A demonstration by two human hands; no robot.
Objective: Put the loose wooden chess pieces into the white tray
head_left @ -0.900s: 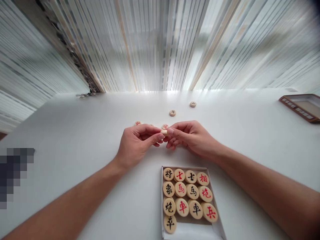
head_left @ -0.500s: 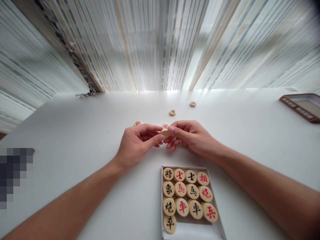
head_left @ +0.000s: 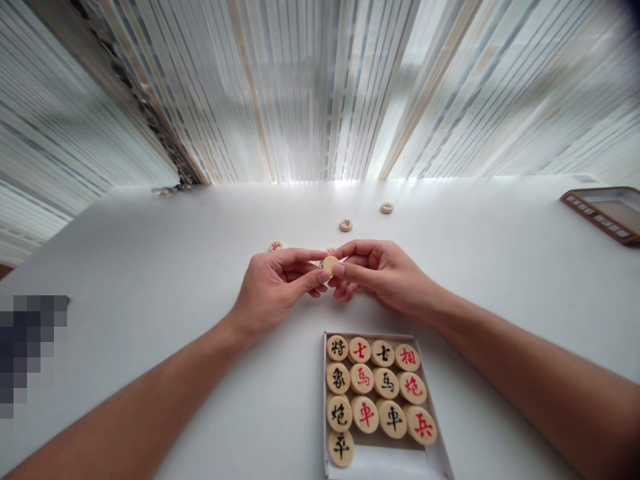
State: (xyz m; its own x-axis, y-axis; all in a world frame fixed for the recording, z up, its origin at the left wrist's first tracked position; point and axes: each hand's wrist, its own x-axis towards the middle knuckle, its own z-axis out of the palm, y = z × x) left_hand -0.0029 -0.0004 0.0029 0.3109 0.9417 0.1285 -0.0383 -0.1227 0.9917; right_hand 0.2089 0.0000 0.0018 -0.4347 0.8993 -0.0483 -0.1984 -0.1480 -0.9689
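Between my two hands is a round wooden Chinese chess piece (head_left: 331, 265), its plain side facing me. My left hand (head_left: 280, 287) pinches it from the left with thumb and forefinger. From the other side, the thumb and fingers of my right hand (head_left: 383, 273) grip it too. Just behind the fingers, a red-marked piece (head_left: 330, 251) on the table is mostly hidden. Nearer to me lies a shallow white box (head_left: 380, 463) with rows of pieces showing red or black characters, among them a red-marked piece (head_left: 421, 425) and a black-marked piece (head_left: 341, 448).
Loose pieces lie farther back: one red-marked piece (head_left: 276, 247) beyond my left hand, a black-marked disc (head_left: 345, 225) and another disc (head_left: 387, 208). A brown-framed tray (head_left: 597, 217) sits at the far right. Striped curtains (head_left: 310, 93) hang behind the white table (head_left: 175, 267).
The piece has been turned in my fingers so its plain face shows more fully. My right fingers have shifted slightly on it. The box and loose pieces stay put.
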